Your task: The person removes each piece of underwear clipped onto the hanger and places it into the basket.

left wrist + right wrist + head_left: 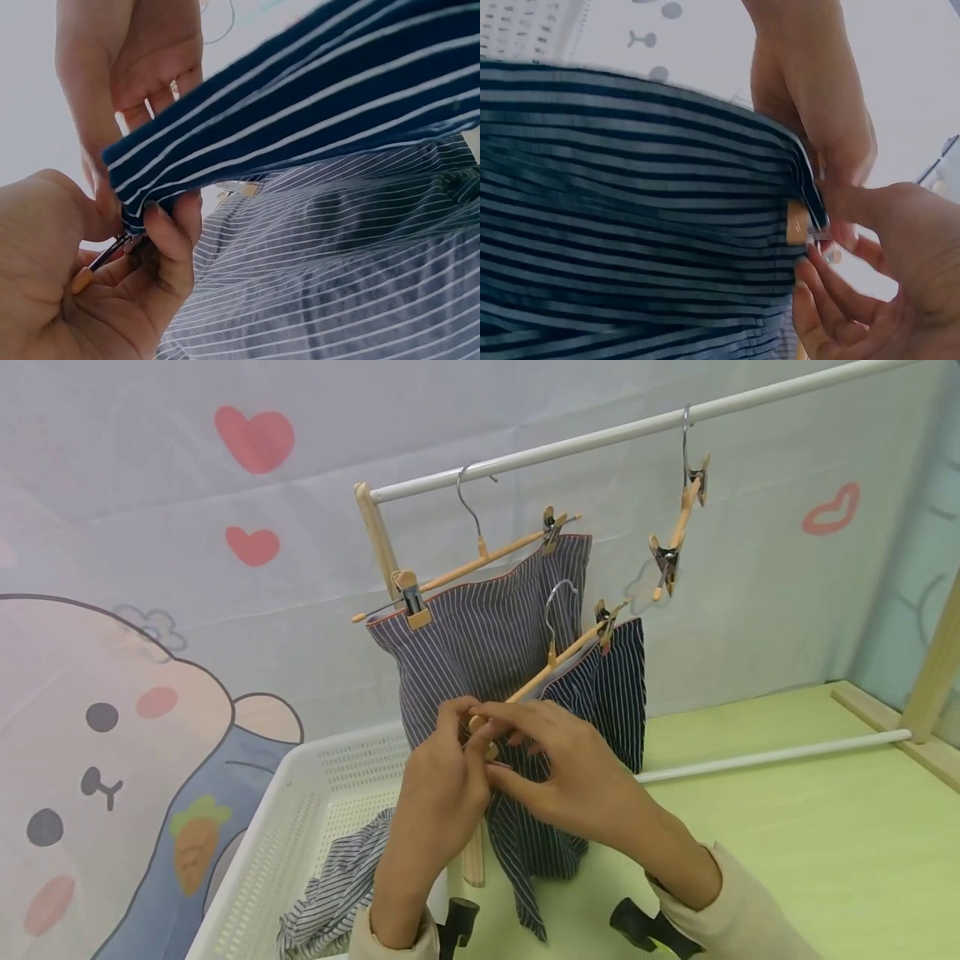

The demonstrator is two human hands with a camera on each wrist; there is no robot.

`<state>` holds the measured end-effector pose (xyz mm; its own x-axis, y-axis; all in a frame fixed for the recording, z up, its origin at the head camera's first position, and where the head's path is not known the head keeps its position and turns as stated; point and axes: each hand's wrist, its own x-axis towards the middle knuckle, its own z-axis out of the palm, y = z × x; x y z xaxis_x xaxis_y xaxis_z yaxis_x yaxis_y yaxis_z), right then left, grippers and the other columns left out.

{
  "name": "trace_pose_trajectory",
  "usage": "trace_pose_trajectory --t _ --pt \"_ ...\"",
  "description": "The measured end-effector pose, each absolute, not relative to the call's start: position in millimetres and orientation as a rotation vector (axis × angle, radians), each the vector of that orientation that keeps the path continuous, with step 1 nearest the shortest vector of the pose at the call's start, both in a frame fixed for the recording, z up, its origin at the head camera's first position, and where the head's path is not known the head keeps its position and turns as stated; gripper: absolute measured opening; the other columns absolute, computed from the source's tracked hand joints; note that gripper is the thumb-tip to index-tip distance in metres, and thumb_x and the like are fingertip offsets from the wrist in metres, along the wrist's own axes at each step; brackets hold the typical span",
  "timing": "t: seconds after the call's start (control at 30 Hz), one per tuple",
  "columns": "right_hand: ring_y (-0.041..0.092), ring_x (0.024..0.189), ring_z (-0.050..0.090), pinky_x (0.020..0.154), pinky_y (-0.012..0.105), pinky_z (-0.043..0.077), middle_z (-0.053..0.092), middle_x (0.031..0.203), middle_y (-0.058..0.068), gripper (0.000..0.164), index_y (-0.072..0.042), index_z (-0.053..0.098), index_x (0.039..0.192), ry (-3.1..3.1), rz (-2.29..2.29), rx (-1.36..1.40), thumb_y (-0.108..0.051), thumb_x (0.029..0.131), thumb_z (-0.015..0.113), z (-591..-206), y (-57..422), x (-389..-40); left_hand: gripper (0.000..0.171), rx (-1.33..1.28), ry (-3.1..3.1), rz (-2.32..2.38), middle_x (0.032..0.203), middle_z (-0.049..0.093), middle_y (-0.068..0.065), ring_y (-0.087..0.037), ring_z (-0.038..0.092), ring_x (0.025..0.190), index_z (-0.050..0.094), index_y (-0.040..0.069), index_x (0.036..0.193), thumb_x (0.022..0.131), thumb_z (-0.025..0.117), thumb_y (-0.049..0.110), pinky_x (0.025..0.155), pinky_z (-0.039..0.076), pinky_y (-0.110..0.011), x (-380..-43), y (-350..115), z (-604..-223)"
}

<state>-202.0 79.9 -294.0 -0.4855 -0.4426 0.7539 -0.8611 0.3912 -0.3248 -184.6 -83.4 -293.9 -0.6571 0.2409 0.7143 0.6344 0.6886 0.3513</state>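
Cloth with dark stripes [622,693] hangs below the rail [585,442], on a loose hanger [573,649] whose hook is off the rail. Its far corner looks secured in the far clip [604,622]; at the corner nearest the person, a pad of the near clip [797,222] lies over the fabric. Fixing that second corner seems to be the step in hand. The left hand [442,785] has its grip curled around the bar's end and pinches the fabric; the right hand [570,764] pinches at the same clip, though whether it squeezes the handles I cannot tell. Next, I judge, both layers should be seated squarely before the clip is let go, then the hook lifted over the rail.

Room for that hook lies on the rail between the hanger of the paler striped cloth [480,618] and the bare hanger [684,518]. The paler cloth drops from the rail just behind the work, so a lift could brush it. Below the rail's left end, the basket rim [345,737] limits leftward movement; rightward below the rail, the table [780,827] leaves more space above the lower bar [780,755].
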Motion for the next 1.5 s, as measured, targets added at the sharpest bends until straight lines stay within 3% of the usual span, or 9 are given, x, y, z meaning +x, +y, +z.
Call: trace_pose_trajectory --t 0.23,0.53,0.77,1.03,1.13,1.3,1.37,1.5 --pt "0.010 0.087 0.055 0.069 0.035 0.052 0.064 0.105 -0.001 0.046 -0.013 0.061 0.120 -2.068 0.941 1.136 -0.023 0.078 0.077 -286 98 -215 0.018 -0.718 -2.264 -0.894 0.075 0.060 -0.004 -0.003 0.052 0.054 0.046 0.006 0.114 0.101 0.042 0.018 0.045 0.046 -0.023 -182 -99 -289" --pt "0.015 0.083 0.048 0.065 0.036 0.041 0.058 0.102 0.007 0.035 -0.009 0.065 0.111 -2.005 0.870 0.886 -0.012 0.078 0.076 -279 131 -232 0.014 -0.780 -2.310 -0.974 0.072 0.058 -0.005 -0.003 0.051 0.053 0.046 0.011 0.112 0.101 0.042 0.018 0.044 0.046 -0.025 -178 -118 -283" --pt "0.039 0.111 0.032 0.084 0.059 0.031 0.044 0.125 0.024 0.041 -0.006 0.059 0.119 -1.999 0.851 0.809 -0.013 0.080 0.072 -284 146 -246 0.012 -0.829 -2.312 -0.989 0.064 0.050 -0.003 -0.006 0.048 0.049 0.047 0.012 0.111 0.100 0.043 0.016 0.040 0.042 -0.025 -178 -122 -282" --pt "0.045 0.112 0.032 0.081 0.062 0.025 0.049 0.125 0.023 0.034 -0.004 0.060 0.117 -2.028 0.810 0.766 -0.021 0.088 0.063 -287 153 -255 0.012 -0.860 -2.311 -1.006 0.068 0.054 -0.003 -0.008 0.047 0.050 0.049 0.012 0.110 0.099 0.046 0.015 0.042 0.043 -0.025 -177 -130 -280" --pt "0.043 0.112 0.035 0.079 0.063 0.024 0.054 0.119 0.020 0.033 -0.006 0.059 0.119 -2.078 0.840 0.755 -0.028 0.095 0.055 -287 157 -255 0.012 -0.861 -2.314 -1.012 0.068 0.054 -0.003 -0.008 0.046 0.050 0.050 0.013 0.110 0.099 0.047 0.015 0.042 0.043 -0.026 -176 -133 -279" --pt "0.038 0.111 0.037 0.084 0.063 0.016 0.066 0.094 0.012 0.037 -0.008 0.057 0.125 -2.137 0.912 0.749 -0.031 0.102 0.038 -286 164 -257 0.012 -0.866 -2.313 -0.999 0.066 0.051 -0.001 -0.008 0.045 0.050 0.051 0.013 0.110 0.098 0.048 0.016 0.046 0.043 -0.028 -176 -136 -278" --pt "0.037 0.111 0.037 0.086 0.062 0.013 0.069 0.081 0.008 0.039 -0.007 0.056 0.125 -2.166 0.932 0.747 -0.031 0.103 0.035 -286 168 -258 0.012 -0.869 -2.313 -0.998 0.066 0.051 -0.001 -0.009 0.044 0.051 0.051 0.013 0.110 0.098 0.048 0.015 0.049 0.043 -0.028 -176 -136 -278" --pt "0.036 0.110 0.038 0.087 0.061 0.012 0.069 0.071 0.005 0.037 -0.006 0.060 0.120 -2.227 0.950 0.754 -0.029 0.103 0.037 -287 174 -259 0.012 -0.864 -2.321 -1.012 0.070 0.052 -0.002 -0.010 0.047 0.055 0.051 0.014 0.109 0.098 0.049 0.015 0.054 0.045 -0.030 -176 -138 -278"
